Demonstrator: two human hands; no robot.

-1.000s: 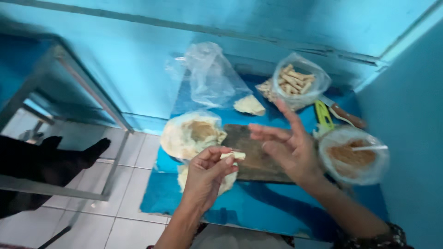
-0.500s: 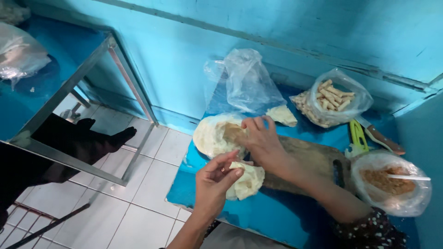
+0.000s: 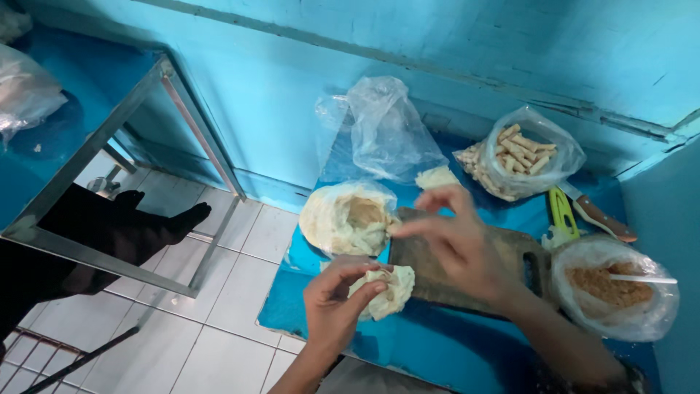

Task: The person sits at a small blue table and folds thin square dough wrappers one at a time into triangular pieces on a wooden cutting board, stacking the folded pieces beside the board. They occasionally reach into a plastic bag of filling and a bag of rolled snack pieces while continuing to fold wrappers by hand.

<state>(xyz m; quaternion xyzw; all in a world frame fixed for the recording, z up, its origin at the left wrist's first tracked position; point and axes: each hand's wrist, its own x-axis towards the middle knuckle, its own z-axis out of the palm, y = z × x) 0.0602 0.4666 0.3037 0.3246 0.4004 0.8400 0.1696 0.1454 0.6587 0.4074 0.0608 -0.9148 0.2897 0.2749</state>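
A thin pale wrapper sheet (image 3: 386, 290) hangs pinched in the left hand (image 3: 337, 299) at the blue table's (image 3: 467, 350) near edge, off the wooden board (image 3: 467, 270). The right hand (image 3: 456, 237) reaches, fingers loosely spread and empty, toward the bagged wrapper stack (image 3: 348, 217), just left.

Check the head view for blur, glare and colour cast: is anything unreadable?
Head view: strong blue cast from wall and table; right hand slightly motion-soft; left hand pinching the pale thin dough wrapper reads clearly; mild glare on the clear crumpled plastic bag; wide-angle bending at the edges; dark shape at left underexposed.
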